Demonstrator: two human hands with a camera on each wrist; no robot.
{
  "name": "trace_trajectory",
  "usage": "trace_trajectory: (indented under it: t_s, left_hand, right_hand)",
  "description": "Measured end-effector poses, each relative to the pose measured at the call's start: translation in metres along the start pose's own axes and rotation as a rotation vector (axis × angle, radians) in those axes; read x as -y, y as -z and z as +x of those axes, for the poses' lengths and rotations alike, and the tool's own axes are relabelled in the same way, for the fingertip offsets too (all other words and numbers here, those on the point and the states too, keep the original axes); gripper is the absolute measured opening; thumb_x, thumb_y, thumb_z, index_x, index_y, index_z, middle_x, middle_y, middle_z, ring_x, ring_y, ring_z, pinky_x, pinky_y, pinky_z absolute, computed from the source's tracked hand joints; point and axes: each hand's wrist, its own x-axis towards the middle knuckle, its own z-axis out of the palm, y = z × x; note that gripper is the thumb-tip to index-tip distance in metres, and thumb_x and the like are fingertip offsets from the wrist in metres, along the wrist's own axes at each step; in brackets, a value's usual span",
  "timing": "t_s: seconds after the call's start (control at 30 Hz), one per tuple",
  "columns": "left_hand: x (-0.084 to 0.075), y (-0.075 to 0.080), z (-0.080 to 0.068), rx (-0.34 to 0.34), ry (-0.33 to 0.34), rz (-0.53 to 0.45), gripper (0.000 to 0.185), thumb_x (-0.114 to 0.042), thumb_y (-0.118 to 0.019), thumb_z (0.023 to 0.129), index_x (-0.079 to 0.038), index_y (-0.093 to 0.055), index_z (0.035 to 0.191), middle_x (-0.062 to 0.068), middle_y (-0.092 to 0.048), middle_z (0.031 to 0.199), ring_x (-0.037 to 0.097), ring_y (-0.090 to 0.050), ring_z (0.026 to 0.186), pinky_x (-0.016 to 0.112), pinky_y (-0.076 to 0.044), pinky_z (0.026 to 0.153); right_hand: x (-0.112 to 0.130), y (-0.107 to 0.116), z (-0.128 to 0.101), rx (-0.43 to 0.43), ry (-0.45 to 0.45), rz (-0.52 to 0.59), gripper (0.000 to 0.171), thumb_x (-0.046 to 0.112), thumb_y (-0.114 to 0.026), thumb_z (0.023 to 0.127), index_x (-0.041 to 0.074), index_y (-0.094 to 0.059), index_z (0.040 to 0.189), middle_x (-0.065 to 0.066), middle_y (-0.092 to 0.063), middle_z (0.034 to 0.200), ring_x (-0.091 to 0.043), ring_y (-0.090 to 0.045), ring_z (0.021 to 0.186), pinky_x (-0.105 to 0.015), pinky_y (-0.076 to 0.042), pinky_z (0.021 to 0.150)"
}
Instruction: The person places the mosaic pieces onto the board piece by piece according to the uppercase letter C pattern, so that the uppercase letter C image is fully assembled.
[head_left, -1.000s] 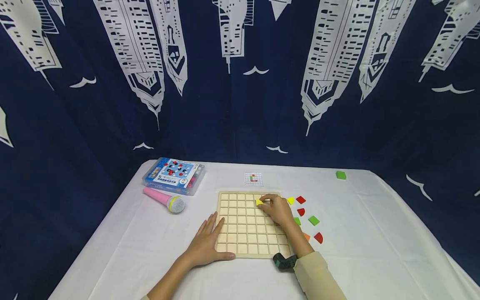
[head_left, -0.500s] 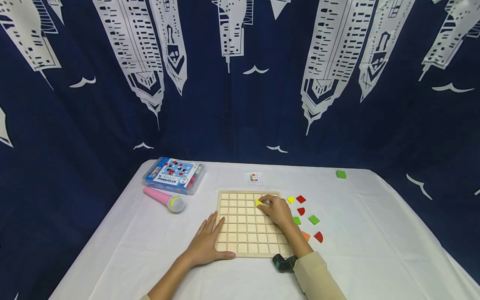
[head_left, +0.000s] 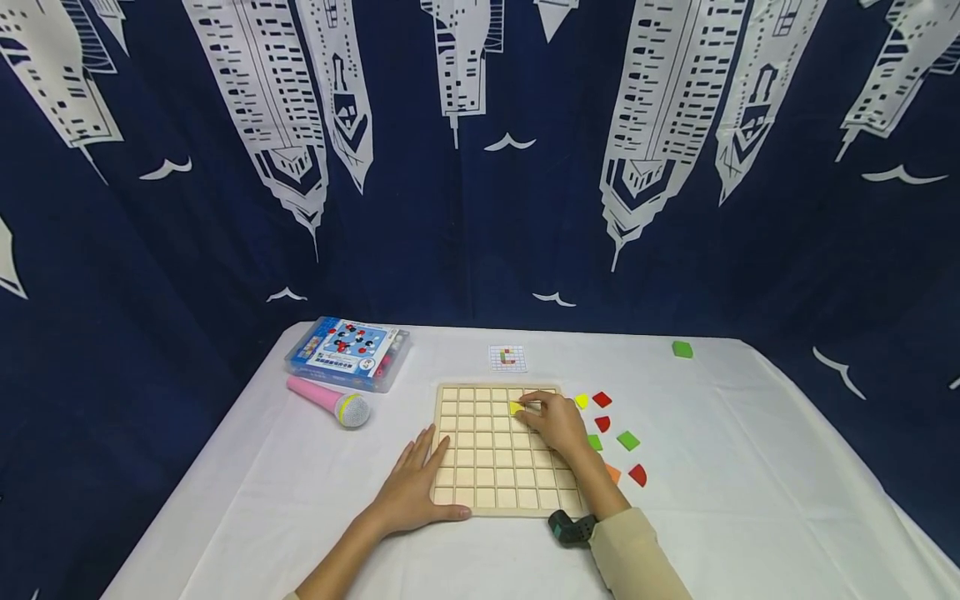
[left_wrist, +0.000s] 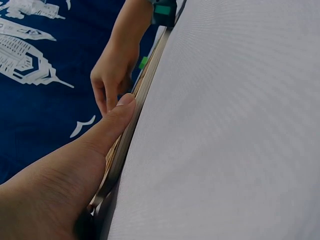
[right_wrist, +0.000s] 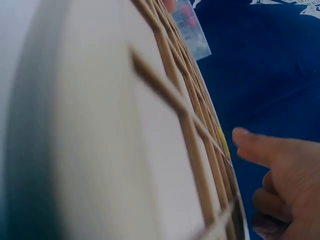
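Observation:
In the head view, a pale wooden grid board [head_left: 483, 458] lies on the white table. My right hand [head_left: 558, 423] is over its far right part, pinching a small yellow piece [head_left: 516, 407] at one of the upper cells. The right wrist view has the yellow piece [right_wrist: 223, 142] low on the grid near the thumb, partly out of sight. With spread fingers, my left hand [head_left: 408, 487] rests at the board's left edge, its thumb along the near left corner. From the left wrist, that thumb [left_wrist: 120, 112] is seen lying against the board's rim [left_wrist: 132, 130].
Right of the board lie loose red, green, yellow and orange pieces [head_left: 627, 440]; a green block [head_left: 682, 349] sits farther back. Behind the board is a small pattern card [head_left: 507, 358]. A pink toy microphone [head_left: 328, 400] and a plastic case [head_left: 348, 352] lie at the left.
The yellow piece has shifted very slightly nearer and to the left under my right fingertips. My left hand has stayed in place.

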Motion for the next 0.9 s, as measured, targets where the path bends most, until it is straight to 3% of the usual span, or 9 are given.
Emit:
trace_trajectory:
  t_s: [0.2,0.4,0.53,0.67,0.9]
  left_hand:
    - [0.001,0.000,-0.001,-0.008,-0.009,0.004,0.114,-0.077,-0.058,0.064,-0.004,-0.025,0.145,0.018,-0.006,0.152,0.031,-0.004,0.139,0.045,-0.006,0.112]
    - [0.000,0.000,-0.001,-0.007,-0.012,0.003,0.115,-0.078,-0.057,0.064,-0.004,-0.025,0.145,0.018,-0.007,0.152,0.030,-0.004,0.139,0.045,-0.006,0.112]
    - [0.001,-0.001,0.000,-0.006,-0.011,0.007,0.114,-0.078,-0.057,0.064,-0.004,-0.025,0.145,0.018,-0.006,0.152,0.030,-0.004,0.139,0.045,-0.006,0.112]
    - [0.001,-0.001,-0.001,-0.004,-0.010,0.004,0.114,-0.077,-0.058,0.064,-0.004,-0.026,0.145,0.017,-0.006,0.153,0.030,-0.004,0.139,0.045,-0.006,0.112]
    - [0.000,-0.001,0.000,-0.003,-0.007,-0.003,0.114,-0.077,-0.059,0.064,-0.004,-0.026,0.145,0.018,-0.007,0.152,0.031,-0.005,0.139,0.045,-0.006,0.112]
  right_hand:
    - [-0.006,0.025,-0.001,-0.059,0.018,0.009,0.029,0.027,-0.071,0.082,0.009,-0.070,0.105,0.002,-0.034,0.048,-0.008,-0.024,0.040,-0.021,-0.022,0.036]
    - [-0.030,0.060,0.000,-0.163,0.000,-0.043,0.030,0.023,-0.073,0.080,0.006,-0.069,0.104,0.002,-0.033,0.047,-0.009,-0.025,0.040,-0.023,-0.024,0.035]
    - [-0.050,0.074,0.000,-0.213,-0.085,-0.094,0.030,0.021,-0.074,0.079,0.005,-0.068,0.103,0.000,-0.034,0.049,-0.011,-0.028,0.040,-0.032,-0.031,0.035]
    - [-0.067,0.079,-0.001,-0.178,-0.203,-0.152,0.034,0.024,-0.072,0.080,0.004,-0.066,0.107,-0.002,-0.038,0.055,-0.014,-0.032,0.046,-0.032,-0.034,0.038]
    - [-0.082,0.081,-0.002,-0.058,-0.290,-0.222,0.042,0.029,-0.072,0.080,0.001,-0.064,0.110,-0.008,-0.049,0.067,-0.017,-0.041,0.053,-0.026,-0.032,0.042]
